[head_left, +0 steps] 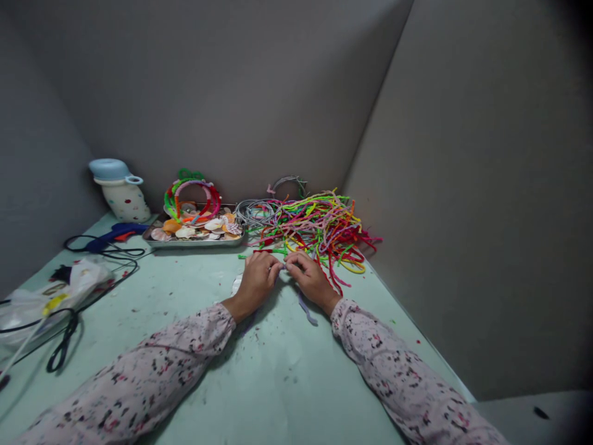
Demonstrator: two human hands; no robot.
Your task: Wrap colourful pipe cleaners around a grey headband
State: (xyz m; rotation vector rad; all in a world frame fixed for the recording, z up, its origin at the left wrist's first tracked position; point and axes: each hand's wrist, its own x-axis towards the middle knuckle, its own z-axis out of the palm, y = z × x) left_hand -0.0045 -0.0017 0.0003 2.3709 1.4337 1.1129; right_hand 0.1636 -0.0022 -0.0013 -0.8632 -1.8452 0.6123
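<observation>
Both my hands meet at the middle of the pale green table (278, 371), fingertips together. My left hand (257, 280) is closed in a pinch, and my right hand (309, 276) is closed in a pinch facing it. Between them they hold a thin lilac pipe cleaner (307, 312) that trails back under my right wrist. Just beyond my fingers lies a loose heap of pipe cleaners (319, 228) in red, green, yellow and pink. Both sleeves are pink with a floral print.
A metal tray (194, 241) of seashells sits at the back, with wrapped hoops (192, 194) and wire rings (254, 211) by it. A blue glue gun (113, 235), black cord, scissors (62, 346) and a plastic bag (50, 296) lie at left. Grey walls close in on three sides.
</observation>
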